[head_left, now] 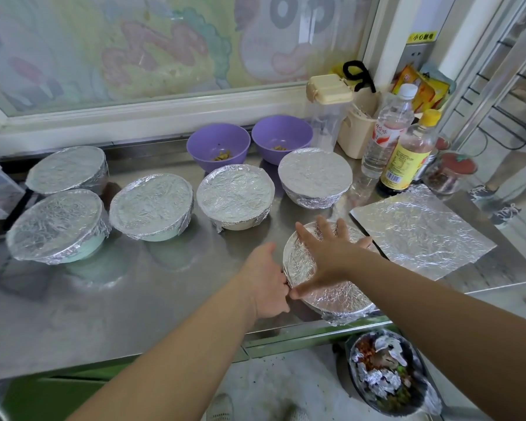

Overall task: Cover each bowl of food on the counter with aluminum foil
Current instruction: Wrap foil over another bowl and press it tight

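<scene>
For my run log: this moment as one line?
step: foil-sealing nearest bowl | right hand: flat on top | left hand: gripping its rim | uncovered: two purple bowls | spare foil sheet: right of it

Your near bowl [340,296] and five others wear crinkled silver foil, with pale mint green showing beneath it on the front left bowl [82,255] and cream on the middle bowl [240,225]. The two open bowls [218,145] [281,137] behind are purple, and the loose foil sheet [422,229] lies wrinkled silver on your dull grey steel desk [164,284]. To your right stand a yellow-capped bottle [407,156] with a yellow label and a clear bottle [387,129] with white cap and red-and-white label.
</scene>
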Motion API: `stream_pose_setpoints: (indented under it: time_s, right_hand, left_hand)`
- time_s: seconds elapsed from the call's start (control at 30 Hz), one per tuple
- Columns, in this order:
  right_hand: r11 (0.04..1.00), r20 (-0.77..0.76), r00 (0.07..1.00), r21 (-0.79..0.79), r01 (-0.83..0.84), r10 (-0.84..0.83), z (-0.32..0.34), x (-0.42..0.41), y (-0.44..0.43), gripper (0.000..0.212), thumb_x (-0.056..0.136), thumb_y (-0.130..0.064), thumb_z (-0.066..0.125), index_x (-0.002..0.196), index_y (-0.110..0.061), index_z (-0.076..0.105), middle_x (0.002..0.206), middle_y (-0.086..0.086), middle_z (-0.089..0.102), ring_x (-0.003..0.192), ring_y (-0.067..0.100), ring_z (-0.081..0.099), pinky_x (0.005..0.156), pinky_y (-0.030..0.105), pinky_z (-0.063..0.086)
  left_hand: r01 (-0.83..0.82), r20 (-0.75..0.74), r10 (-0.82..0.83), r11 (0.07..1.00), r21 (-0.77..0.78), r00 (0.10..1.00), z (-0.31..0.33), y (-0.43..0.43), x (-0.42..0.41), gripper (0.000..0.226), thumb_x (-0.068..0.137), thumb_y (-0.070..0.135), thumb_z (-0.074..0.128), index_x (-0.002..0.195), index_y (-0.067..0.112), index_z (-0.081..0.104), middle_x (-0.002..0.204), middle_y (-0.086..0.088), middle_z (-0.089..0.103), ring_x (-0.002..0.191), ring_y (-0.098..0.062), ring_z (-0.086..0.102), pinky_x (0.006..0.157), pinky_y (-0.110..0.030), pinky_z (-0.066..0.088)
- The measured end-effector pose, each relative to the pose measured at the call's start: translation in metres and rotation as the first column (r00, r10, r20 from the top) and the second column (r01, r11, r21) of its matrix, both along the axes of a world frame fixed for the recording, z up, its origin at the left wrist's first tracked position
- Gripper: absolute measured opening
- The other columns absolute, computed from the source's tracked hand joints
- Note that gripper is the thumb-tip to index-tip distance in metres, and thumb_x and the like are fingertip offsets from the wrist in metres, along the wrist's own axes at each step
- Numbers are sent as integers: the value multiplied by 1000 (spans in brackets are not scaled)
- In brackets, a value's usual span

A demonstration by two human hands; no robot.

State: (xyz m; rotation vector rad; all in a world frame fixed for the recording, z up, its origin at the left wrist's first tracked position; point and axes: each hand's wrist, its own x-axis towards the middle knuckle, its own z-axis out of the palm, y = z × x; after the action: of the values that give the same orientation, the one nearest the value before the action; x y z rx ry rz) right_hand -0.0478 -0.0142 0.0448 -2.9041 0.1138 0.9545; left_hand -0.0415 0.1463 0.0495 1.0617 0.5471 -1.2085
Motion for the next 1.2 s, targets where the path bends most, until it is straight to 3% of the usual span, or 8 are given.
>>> stream_pose_setpoints:
  time_s: [0.2, 0.3, 0.37, 0.5, 0.63, 0.8, 0.97, 1.2]
  right_hand:
    - [1000, 24, 1000, -10, -2, 2, -7, 1, -1, 150, 46, -94, 67, 149, -46, -32, 164, 4, -32, 147, 47, -28, 99, 90, 2]
    - [1000, 32, 999, -5, 7, -7, -7, 0, 0, 149, 48, -94, 67, 149, -45, -31, 164, 4, -32, 147, 47, -27, 100, 89, 2]
    - [999, 40, 999, -1, 36, -36, -8, -2, 1, 148, 48, -96, 64, 149, -46, -31, 163, 4, -33, 148, 47, -26, 101, 89, 2]
    - [991, 62, 989, -23, 135, -133, -4, -2, -8, 142, 48, -103, 49, 151, -44, -28, 163, 5, -32, 152, 45, -16, 105, 86, 2]
    - [988, 105, 983, 52, 144, -149, -4, -1, -27, 147, 44, -102, 52, 153, -43, -27, 163, 2, -33, 151, 42, -20, 110, 82, 2]
    - [989, 181, 980, 131, 62, -85, -16, -6, -36, 149, 47, -99, 59, 156, -38, -21, 168, -6, -21, 154, 39, -13, 115, 75, 15]
    - [992, 187, 979, 109, 67, -87, -16, -8, -34, 149, 48, -101, 56, 159, -31, -13, 168, -6, -20, 155, 35, -10, 118, 70, 14]
    - [990, 133, 987, 116, 77, -92, -11, -10, -31, 148, 47, -98, 61, 157, -39, -19, 166, -4, -26, 153, 38, -17, 116, 75, 9]
  left_hand:
    - [127, 21, -125, 985, -116, 992, 22, -2, 2, 74, 100, 60, 11, 156, 12, 22, 157, -10, 18, 149, -29, 1, 120, -41, -8]
    - [130, 37, -126, 977, -171, 991, 20, 2, 7, 72, 101, 57, 14, 152, 10, 34, 146, -9, 46, 145, -25, 31, 117, -37, 23]
    - [46, 29, -42, 984, -170, 999, 10, 6, 13, 74, 100, 59, 23, 150, 7, 39, 137, -12, 59, 119, -27, 57, 90, -36, 42]
    - [-138, 101, 149, 985, -105, 984, -5, 2, 22, 60, 102, 51, 35, 152, 18, 30, 147, -16, 47, 116, -31, 55, 87, -40, 44]
    - [-193, 364, 185, 981, -14, 913, -22, -11, 34, 26, 101, 42, 47, 93, 23, 63, 98, 1, 61, 85, -14, 50, 67, -26, 36]
    - [-39, 611, -87, 981, 189, 787, -60, -28, 52, 58, 84, 65, 55, 135, 38, 57, 140, 12, 58, 131, -12, 52, 116, -45, 32]
    - [-160, 809, -155, 943, 292, 567, -49, -41, 36, 27, 106, 28, 38, 117, 28, 63, 123, 4, 65, 115, -14, 60, 104, -36, 45]
    - [-217, 777, -21, 955, 201, 629, -59, -41, 41, 29, 99, 24, 47, 116, 31, 69, 118, 3, 70, 113, -18, 64, 104, -44, 47]
